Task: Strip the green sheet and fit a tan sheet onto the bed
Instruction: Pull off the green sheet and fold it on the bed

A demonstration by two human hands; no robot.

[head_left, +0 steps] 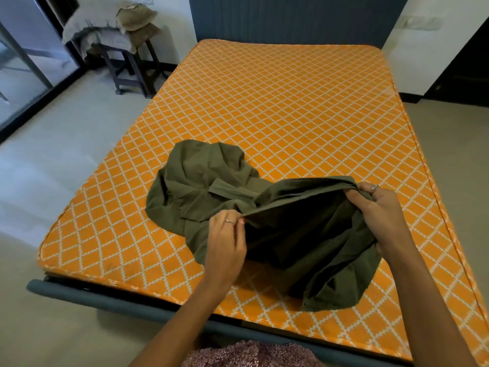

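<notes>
Both hands pinch one edge of the green sheet [211,186], left hand [227,239] nearer, right hand [381,207] at 3 o'clock, bulk bunched toward 10 o'clock on the bed [291,102].

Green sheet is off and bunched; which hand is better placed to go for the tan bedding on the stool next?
Left, probably. The stool with the tan bedding stands off the bed's left side, nearer the left hand. Both it and the right hand grip the green sheet, so either must let go first.
</notes>
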